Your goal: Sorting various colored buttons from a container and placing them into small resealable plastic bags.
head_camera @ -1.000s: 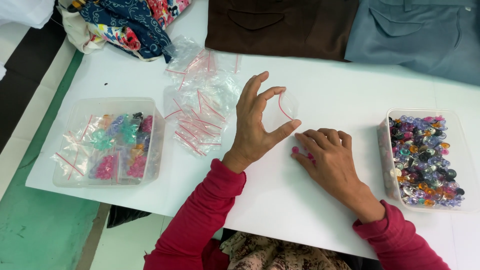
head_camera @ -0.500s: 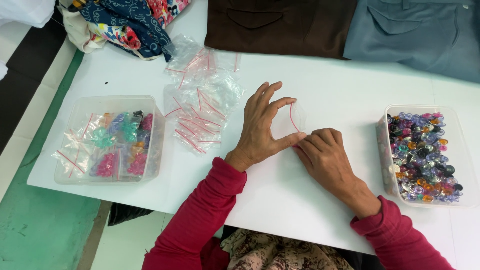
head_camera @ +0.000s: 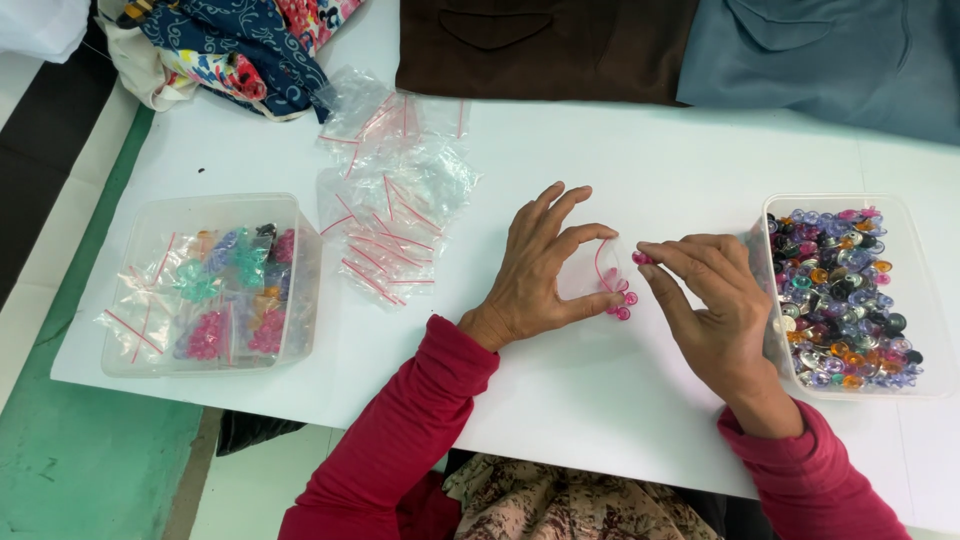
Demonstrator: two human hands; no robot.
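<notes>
Pinching a pink bead, the right hand could miss the small bag the left hand grips open, scattering beads.

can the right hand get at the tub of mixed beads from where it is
Probably yes. The right hand lies right beside the open tub of mixed beads, nothing between them, though its fingertips pinch a pink bead at the small bag.
</notes>
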